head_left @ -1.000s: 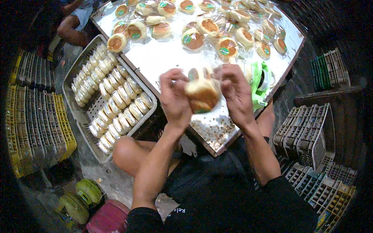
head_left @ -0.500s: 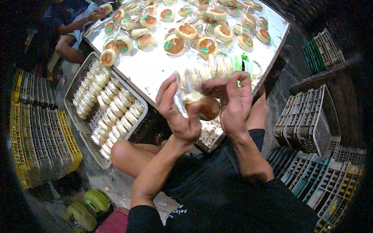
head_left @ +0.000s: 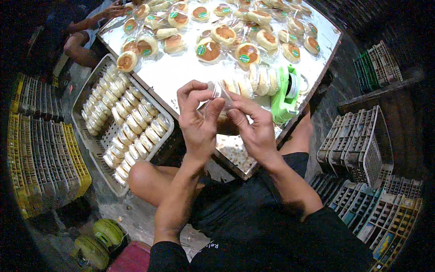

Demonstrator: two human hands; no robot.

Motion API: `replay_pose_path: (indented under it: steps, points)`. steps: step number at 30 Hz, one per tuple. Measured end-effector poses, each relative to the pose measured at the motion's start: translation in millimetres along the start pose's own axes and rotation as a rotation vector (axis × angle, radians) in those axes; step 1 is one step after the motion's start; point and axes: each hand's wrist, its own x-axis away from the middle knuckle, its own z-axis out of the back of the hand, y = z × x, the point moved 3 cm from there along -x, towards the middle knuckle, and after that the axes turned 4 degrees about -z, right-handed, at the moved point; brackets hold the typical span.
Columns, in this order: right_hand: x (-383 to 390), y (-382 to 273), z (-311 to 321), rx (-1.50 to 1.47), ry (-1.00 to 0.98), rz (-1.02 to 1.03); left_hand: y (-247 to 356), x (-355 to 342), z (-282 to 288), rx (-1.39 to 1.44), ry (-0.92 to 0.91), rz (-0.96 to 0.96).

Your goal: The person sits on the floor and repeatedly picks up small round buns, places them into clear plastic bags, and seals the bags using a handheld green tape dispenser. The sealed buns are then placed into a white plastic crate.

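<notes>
Close together over the table's near corner, both hands pinch the gathered mouth of a clear plastic bag (head_left: 219,94). My left hand (head_left: 198,124) grips it from the left, thumb against fingers, and my right hand (head_left: 257,131) pinches it from the other side. A brown-topped round bun shows partly beneath the fingers, mostly hidden by them. Just beyond the hands stands a row of bagged pale buns (head_left: 259,80) on edge. A light green tape dispenser (head_left: 283,106) stands at the right end of that row.
Many bagged buns (head_left: 209,51) with green labels cover the far part of the white table (head_left: 158,84). A plastic crate (head_left: 106,138) with rows of bagged buns sits left. Stacked crates (head_left: 45,156) stand at left and right (head_left: 351,136). Another person's arm (head_left: 97,17) shows far left.
My hands have drawn closer together and now pinch the bag's mouth. The bun, in plain sight before, is mostly covered by fingers. The tape dispenser shows more fully.
</notes>
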Motion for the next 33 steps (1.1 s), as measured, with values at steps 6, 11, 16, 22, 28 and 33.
replay_pose_path:
  steps: [6, 11, 16, 22, 28, 33]
  points:
    - [-27, -13, 10, -0.028, -0.060, 0.135, -8, 0, 7, 0.494, -0.013, 0.398]
    - [-20, -4, 4, 0.006, -0.032, 0.057, -6, 9, 12, 0.241, 0.055, 0.387]
    - [-17, 6, -3, 0.002, -0.011, 0.112, -5, 2, 11, 0.078, -0.009, 0.396]
    - [-11, 4, 6, 0.351, 0.024, 0.495, 1, 1, 17, -0.069, -0.263, 0.467]
    - [-14, 3, -19, -0.555, 0.145, -0.227, -1, 11, 15, -0.016, 0.047, 0.248]
    - [-6, -4, -15, -0.659, 0.456, -0.190, -15, 17, 11, 0.281, 0.300, 0.344]
